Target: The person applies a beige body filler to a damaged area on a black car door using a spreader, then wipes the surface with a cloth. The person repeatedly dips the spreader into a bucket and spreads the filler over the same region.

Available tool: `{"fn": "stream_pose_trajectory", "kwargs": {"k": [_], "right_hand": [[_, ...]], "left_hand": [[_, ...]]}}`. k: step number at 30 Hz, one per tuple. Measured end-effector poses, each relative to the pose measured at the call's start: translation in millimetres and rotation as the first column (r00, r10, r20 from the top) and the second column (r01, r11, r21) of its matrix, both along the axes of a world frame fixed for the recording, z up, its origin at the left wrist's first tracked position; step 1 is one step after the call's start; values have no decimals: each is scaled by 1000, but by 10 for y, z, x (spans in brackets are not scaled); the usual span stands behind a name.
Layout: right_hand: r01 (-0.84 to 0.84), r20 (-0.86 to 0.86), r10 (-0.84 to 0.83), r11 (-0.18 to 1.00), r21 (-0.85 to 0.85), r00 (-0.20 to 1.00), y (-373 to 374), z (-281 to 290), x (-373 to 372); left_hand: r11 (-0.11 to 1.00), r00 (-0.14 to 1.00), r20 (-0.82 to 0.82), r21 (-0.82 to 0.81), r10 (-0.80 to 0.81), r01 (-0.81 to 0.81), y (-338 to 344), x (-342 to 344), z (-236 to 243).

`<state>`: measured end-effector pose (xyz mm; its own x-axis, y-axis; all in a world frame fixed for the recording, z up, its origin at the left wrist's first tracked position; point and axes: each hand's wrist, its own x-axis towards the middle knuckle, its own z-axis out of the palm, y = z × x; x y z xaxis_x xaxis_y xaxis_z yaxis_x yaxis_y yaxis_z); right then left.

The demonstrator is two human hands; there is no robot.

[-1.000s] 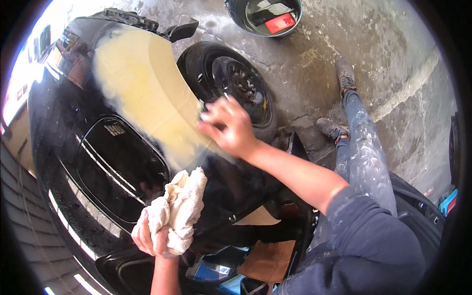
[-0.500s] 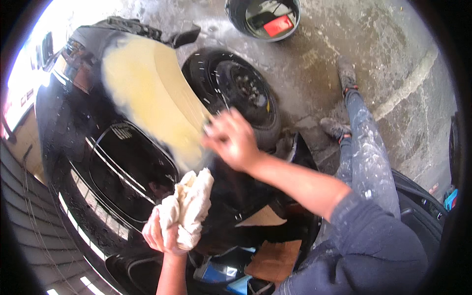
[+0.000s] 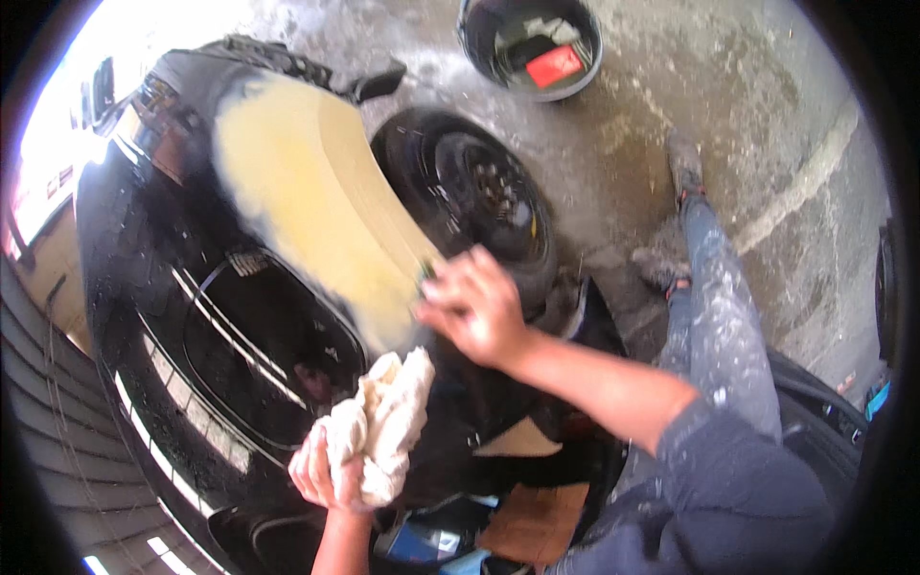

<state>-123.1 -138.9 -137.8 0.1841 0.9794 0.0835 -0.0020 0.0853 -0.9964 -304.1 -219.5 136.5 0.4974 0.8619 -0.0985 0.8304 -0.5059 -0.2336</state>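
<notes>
In my left hand (image 3: 326, 474) is a bunched cream cloth (image 3: 395, 422), its fingers wrapped round the lower end. My right hand (image 3: 474, 307) is closed in a pinch at the wheel-arch edge of a black car panel (image 3: 125, 249). A small dark green piece (image 3: 426, 271) shows at its fingertips, too blurred to name. Beside these fingers spreads a pale yellow, sanded-looking patch (image 3: 297, 177) that runs along the arch. Below the patch the cloth hangs in front of the glossy black bodywork, near an outlined fuel flap (image 3: 259, 326).
A black wheel (image 3: 479, 187) sits under the arch. On the wet concrete floor (image 3: 767, 105) stands a dark bucket (image 3: 594, 72) of water with a red block (image 3: 555, 66) inside. Brown cardboard (image 3: 537, 522) lies below my right forearm. Ribbed grey shutter slats (image 3: 62, 460) flank the car.
The whole view has shifted, so the car and bucket appear lower and farther right. My right hand has slid slightly down along the arch edge. The cloth stays in my left hand.
</notes>
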Motion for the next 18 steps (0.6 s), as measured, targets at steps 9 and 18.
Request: {"fn": "stream_pose_trajectory", "kwargs": {"k": [9, 18], "right_hand": [[29, -73, -26, 998, 53, 997, 1060, -172, -396], [17, 34, -24, 982, 187, 999, 292, -88, -79]], "left_hand": [[1000, 1000, -28, 26, 7, -7, -7, 5, -40], [1000, 999, -49, -3, 5, -5, -6, 12, 42]]}}
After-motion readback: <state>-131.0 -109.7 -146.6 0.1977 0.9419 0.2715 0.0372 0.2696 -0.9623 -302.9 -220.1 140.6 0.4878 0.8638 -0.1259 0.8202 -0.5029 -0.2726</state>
